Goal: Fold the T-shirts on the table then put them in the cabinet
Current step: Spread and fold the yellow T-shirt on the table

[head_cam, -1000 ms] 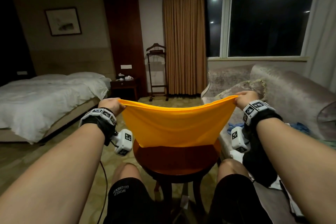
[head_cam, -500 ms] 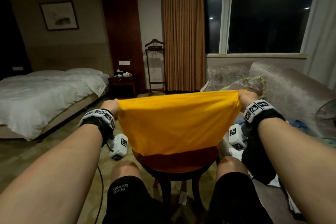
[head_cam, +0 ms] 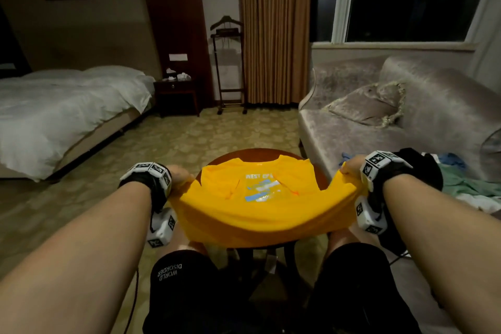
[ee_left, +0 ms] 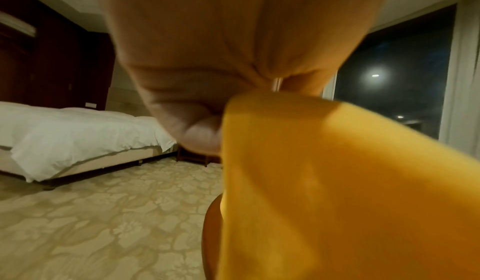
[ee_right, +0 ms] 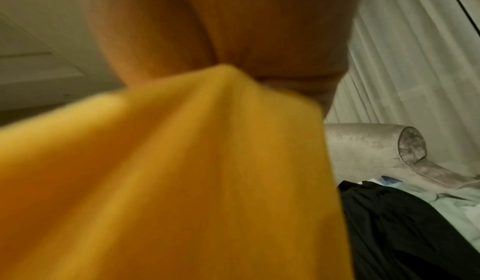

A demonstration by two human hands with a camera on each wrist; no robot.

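both hands' fingers, left hand (head_cam: 181,177) and right hand (head_cam: 352,168), seemingly pinch the yellow t-shirt (head_cam: 260,206) over the table (head_cam: 244,156).

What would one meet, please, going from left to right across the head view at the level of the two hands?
Left hand gripping one end of the yellow T-shirt → the shirt spread over the round wooden table → right hand gripping the other end → black garment → green garment on the sofa.
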